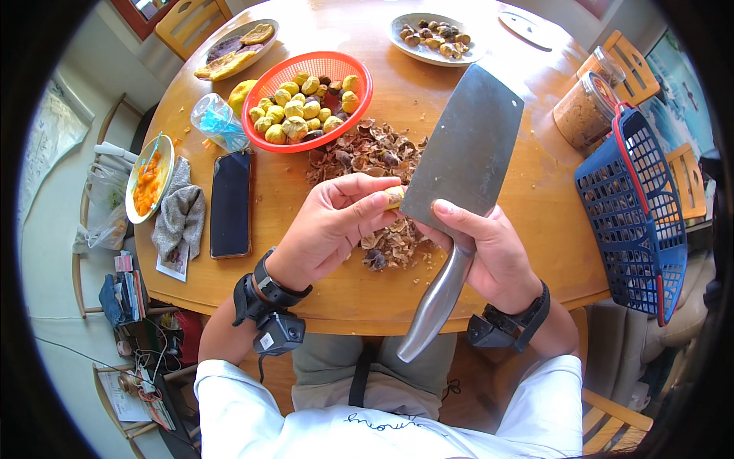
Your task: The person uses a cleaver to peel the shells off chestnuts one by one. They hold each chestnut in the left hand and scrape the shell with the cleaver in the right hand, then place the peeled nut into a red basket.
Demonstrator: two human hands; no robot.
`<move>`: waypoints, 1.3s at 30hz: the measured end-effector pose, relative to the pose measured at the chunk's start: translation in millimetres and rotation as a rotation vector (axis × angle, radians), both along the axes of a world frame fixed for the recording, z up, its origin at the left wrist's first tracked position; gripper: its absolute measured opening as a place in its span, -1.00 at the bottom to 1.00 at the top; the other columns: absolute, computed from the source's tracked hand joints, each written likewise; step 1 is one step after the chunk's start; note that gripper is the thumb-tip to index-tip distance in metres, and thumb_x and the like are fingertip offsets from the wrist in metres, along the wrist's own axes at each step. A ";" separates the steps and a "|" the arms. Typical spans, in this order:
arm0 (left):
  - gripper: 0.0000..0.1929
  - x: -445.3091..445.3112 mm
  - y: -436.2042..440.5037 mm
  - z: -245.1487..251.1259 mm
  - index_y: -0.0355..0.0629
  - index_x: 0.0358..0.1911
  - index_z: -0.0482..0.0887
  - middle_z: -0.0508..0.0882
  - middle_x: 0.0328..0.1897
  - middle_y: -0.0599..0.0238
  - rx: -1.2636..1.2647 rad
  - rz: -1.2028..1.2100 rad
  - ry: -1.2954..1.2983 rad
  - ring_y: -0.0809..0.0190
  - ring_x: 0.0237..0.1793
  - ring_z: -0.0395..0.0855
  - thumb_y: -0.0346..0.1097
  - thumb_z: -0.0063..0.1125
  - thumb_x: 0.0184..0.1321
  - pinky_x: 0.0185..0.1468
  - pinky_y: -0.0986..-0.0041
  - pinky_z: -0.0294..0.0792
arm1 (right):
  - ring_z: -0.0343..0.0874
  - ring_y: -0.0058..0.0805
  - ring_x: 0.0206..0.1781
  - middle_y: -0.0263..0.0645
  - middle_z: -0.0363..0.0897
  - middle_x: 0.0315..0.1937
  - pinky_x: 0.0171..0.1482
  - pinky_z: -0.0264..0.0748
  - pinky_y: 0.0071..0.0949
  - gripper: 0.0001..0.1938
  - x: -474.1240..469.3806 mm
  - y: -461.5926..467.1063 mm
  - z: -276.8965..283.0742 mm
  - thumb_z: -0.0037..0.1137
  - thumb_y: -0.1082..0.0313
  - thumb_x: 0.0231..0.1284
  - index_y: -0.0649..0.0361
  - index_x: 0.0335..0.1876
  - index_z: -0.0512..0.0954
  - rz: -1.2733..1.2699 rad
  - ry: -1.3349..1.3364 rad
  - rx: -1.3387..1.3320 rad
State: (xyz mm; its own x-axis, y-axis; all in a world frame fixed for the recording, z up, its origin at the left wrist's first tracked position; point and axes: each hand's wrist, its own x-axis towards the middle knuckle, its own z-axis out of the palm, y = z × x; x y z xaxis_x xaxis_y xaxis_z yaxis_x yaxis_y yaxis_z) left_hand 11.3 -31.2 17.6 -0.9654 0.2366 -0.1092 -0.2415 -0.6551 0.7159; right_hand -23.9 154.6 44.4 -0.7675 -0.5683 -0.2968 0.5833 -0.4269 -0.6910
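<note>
In my left hand [332, 224] a small yellow peeled chestnut [394, 197] is pinched between thumb and fingertips. A broad steel cleaver [467, 143] is gripped in my right hand [499, 252], the thumb flat on the blade and the metal handle [438, 301] slanting down toward me. The blade's lower left corner is at the chestnut; whether it touches cannot be told. Under both hands lies a heap of brown chestnut shells [373, 152]. Beyond it, a red plastic colander [367, 106] holds many yellow peeled chestnuts [295, 128] and a few dark ones.
Left are a phone [231, 203], a grey cloth [182, 209], a bowl of orange food [148, 183] and a clear cup [218, 120]. Farther back are a plate of flat cakes [235, 51] and a chestnut plate [436, 54]. A blue basket [631, 212] and jars [588, 112] stand right.
</note>
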 end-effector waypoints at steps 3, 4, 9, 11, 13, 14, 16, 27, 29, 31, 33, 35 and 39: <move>-0.74 -0.1 -0.5 -1.5 -0.32 -0.10 0.44 0.55 -0.15 0.18 -0.038 0.012 0.017 0.31 -0.14 0.54 -0.43 0.02 0.11 -0.02 0.55 0.39 | 0.49 -0.45 -0.12 -0.18 0.47 -0.19 0.02 0.44 -0.48 -0.77 -0.2 0.2 0.2 0.04 0.50 0.05 0.33 -0.15 0.38 0.013 0.008 -0.014; -0.74 0.2 -0.7 -1.8 -0.32 -0.12 0.45 0.55 -0.15 0.18 -0.050 0.014 0.023 0.31 -0.13 0.54 -0.43 0.03 0.10 -0.01 0.53 0.39 | 0.49 -0.45 -0.12 -0.18 0.47 -0.18 0.02 0.44 -0.48 -0.77 0.1 0.0 0.0 0.04 0.49 0.05 0.33 -0.15 0.39 0.012 0.002 -0.005; -0.79 0.6 -2.9 -1.1 -0.31 -0.19 0.48 0.55 -0.15 0.18 -0.089 0.005 0.051 0.32 -0.14 0.54 -0.45 0.07 0.07 -0.01 0.51 0.39 | 0.50 -0.46 -0.13 -0.18 0.47 -0.18 0.02 0.44 -0.48 -0.78 0.1 -0.4 -1.3 0.05 0.49 0.04 0.32 -0.17 0.41 0.025 0.007 0.011; -0.79 0.6 -4.1 0.2 -0.32 -0.20 0.51 0.58 -0.19 0.19 -0.133 0.012 0.055 0.35 -0.20 0.55 -0.47 0.08 0.06 -0.05 0.55 0.41 | 0.51 -0.46 -0.14 -0.18 0.48 -0.19 0.03 0.43 -0.48 -0.78 -0.1 -1.0 -1.6 0.05 0.49 0.04 0.32 -0.16 0.40 0.036 0.009 0.010; -0.78 0.6 -5.1 1.6 -0.33 -0.20 0.53 0.59 -0.22 0.21 -0.156 0.003 0.064 0.37 -0.24 0.57 -0.49 0.09 0.04 -0.09 0.58 0.41 | 0.51 -0.47 -0.15 -0.18 0.48 -0.20 0.03 0.43 -0.48 -0.77 0.0 -1.0 -1.3 0.06 0.49 0.04 0.32 -0.16 0.40 0.049 0.005 0.007; -0.78 0.7 -5.8 2.4 -0.32 -0.20 0.53 0.60 -0.22 0.21 -0.162 -0.009 0.069 0.38 -0.25 0.57 -0.49 0.10 0.04 -0.11 0.59 0.41 | 0.51 -0.47 -0.15 -0.19 0.48 -0.20 0.03 0.43 -0.48 -0.77 0.2 -0.9 -1.1 0.06 0.49 0.04 0.32 -0.16 0.40 0.057 0.003 0.007; -0.78 0.7 -7.5 4.0 -0.32 -0.20 0.53 0.60 -0.24 0.22 -0.180 -0.040 0.070 0.39 -0.27 0.57 -0.48 0.11 0.03 -0.14 0.61 0.42 | 0.51 -0.47 -0.15 -0.19 0.49 -0.21 0.03 0.43 -0.48 -0.76 0.1 -0.8 -0.7 0.06 0.49 0.03 0.32 -0.16 0.40 0.069 -0.005 0.015; -0.84 0.8 -15.9 6.3 -0.29 -0.29 0.58 0.62 -0.34 0.26 -0.180 -0.219 0.031 0.44 -0.37 0.56 -0.46 0.15 0.01 -0.27 0.66 0.40 | 0.52 -0.51 -0.18 -0.23 0.51 -0.23 -0.09 0.48 -0.54 -0.75 -2.5 2.4 0.7 0.13 0.46 -0.01 0.27 -0.17 0.43 0.191 -0.045 0.130; -0.86 0.2 -15.5 5.1 -0.27 -0.32 0.57 0.62 -0.37 0.29 -0.213 -0.220 0.006 0.45 -0.38 0.56 -0.45 0.15 0.01 -0.28 0.67 0.40 | 0.52 -0.52 -0.19 -0.24 0.51 -0.24 -0.10 0.48 -0.55 -0.74 -2.5 2.2 -0.3 0.14 0.46 -0.02 0.26 -0.17 0.43 0.199 -0.033 0.137; -0.87 -0.3 -14.5 3.8 -0.26 -0.34 0.57 0.61 -0.39 0.31 -0.227 -0.214 -0.003 0.46 -0.39 0.55 -0.44 0.15 0.01 -0.29 0.68 0.39 | 0.52 -0.52 -0.19 -0.24 0.51 -0.24 -0.10 0.48 -0.56 -0.74 -2.9 2.0 -1.5 0.15 0.45 -0.02 0.26 -0.17 0.43 0.200 -0.021 0.144; -0.88 -0.3 -12.9 2.7 -0.26 -0.35 0.56 0.61 -0.40 0.33 -0.226 -0.199 0.002 0.47 -0.40 0.54 -0.43 0.15 0.02 -0.30 0.69 0.39 | 0.52 -0.52 -0.20 -0.23 0.51 -0.24 -0.09 0.47 -0.56 -0.74 -3.5 1.0 -3.0 0.14 0.45 -0.02 0.28 -0.18 0.43 0.192 -0.011 0.160; -0.88 -0.2 -11.5 2.2 -0.24 -0.34 0.55 0.61 -0.39 0.33 -0.211 -0.194 -0.001 0.47 -0.39 0.54 -0.41 0.14 0.03 -0.32 0.69 0.38 | 0.52 -0.51 -0.20 -0.22 0.50 -0.24 -0.07 0.47 -0.55 -0.74 -4.3 0.5 -3.8 0.14 0.46 -0.02 0.29 -0.17 0.43 0.181 0.000 0.122; -0.88 0.3 -8.1 1.5 -0.21 -0.33 0.53 0.60 -0.37 0.35 -0.109 -0.155 -0.056 0.47 -0.39 0.54 -0.39 0.12 0.06 -0.35 0.70 0.35 | 0.52 -0.50 -0.19 -0.20 0.49 -0.23 -0.03 0.46 -0.52 -0.73 -3.2 -0.1 -3.1 0.12 0.46 -0.01 0.33 -0.16 0.41 0.139 -0.032 0.062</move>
